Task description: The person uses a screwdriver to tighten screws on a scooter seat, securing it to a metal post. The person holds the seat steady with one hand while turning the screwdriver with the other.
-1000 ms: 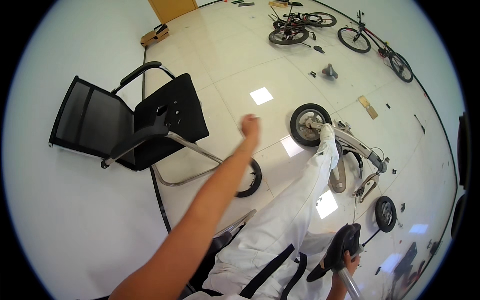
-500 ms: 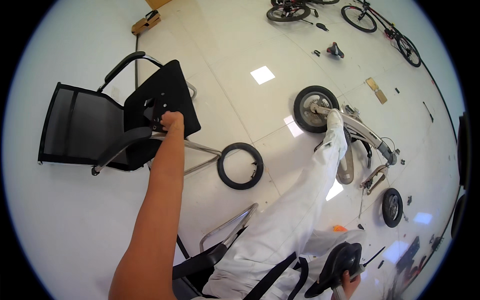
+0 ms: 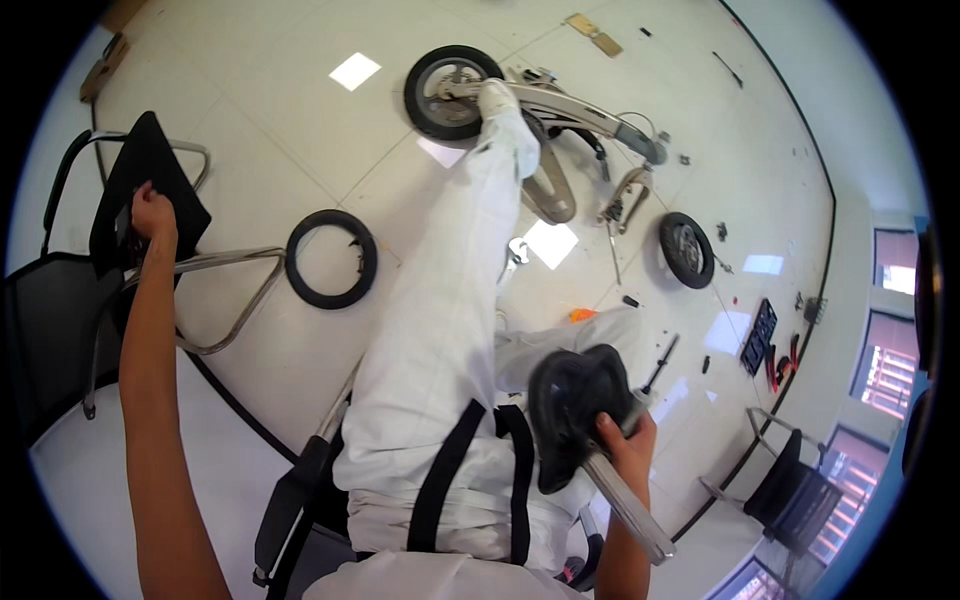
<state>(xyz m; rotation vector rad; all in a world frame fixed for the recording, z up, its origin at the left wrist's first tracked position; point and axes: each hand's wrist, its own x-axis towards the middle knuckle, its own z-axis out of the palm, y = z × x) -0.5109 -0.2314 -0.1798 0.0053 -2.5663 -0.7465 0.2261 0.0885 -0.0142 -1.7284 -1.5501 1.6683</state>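
While the left hand (image 3: 152, 212) apparently clutches a half-hidden chair (image 3: 140, 190), the right hand (image 3: 628, 440) clamps a saddle (image 3: 575, 405).

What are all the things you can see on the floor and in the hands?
Bicycle saddle on its post: one, black with a silver post, held in the right hand over the lap.
Black chair: one, black with a silver frame, far left, touched by the left hand.
Loose tyre: one, black, on the floor beside the chair.
Bike frame with wheel: one, silver with a black wheel, lying at the top.
Small wheel: one, black, on the floor at the right.
Second chair: one, dark, lower right.
White trousers: one pair, middle.
Left hand: on the black chair.
Right hand: gripping the saddle.
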